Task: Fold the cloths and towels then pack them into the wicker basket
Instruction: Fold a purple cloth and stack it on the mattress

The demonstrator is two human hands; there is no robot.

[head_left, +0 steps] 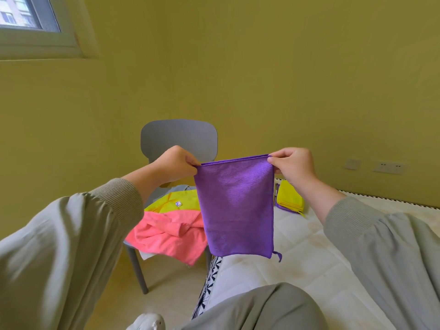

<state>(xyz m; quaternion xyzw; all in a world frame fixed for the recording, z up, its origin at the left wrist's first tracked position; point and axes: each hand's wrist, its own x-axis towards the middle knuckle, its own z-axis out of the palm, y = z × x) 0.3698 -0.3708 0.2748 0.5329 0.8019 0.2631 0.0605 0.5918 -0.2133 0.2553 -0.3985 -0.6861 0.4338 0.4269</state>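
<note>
Broadly, a yellow wall (262,67) fills the upper half of the frame, with a window (28,15) in the upper left corner. A bed (309,246) with a white quilted mattress takes up the lower right. A grey chair (178,136) stands at centre left, just beside the bed's edge.

A purple cloth (235,206) hangs in mid-air at the centre, doubled over, in front of the chair and the bed's corner. A small loop dangles at its lower right corner. A crumpled pink towel (166,234) lies on the chair seat and spills over its front edge. A yellow cloth (166,201) lies behind it, touching it. A folded yellow cloth (289,195) rests on the bed at centre right, on top of a purple one.

The left hand (176,163) pinches the hanging cloth's top left corner. The right hand (294,166) pinches its top right corner. Wall sockets (388,166) sit at the right.
</note>
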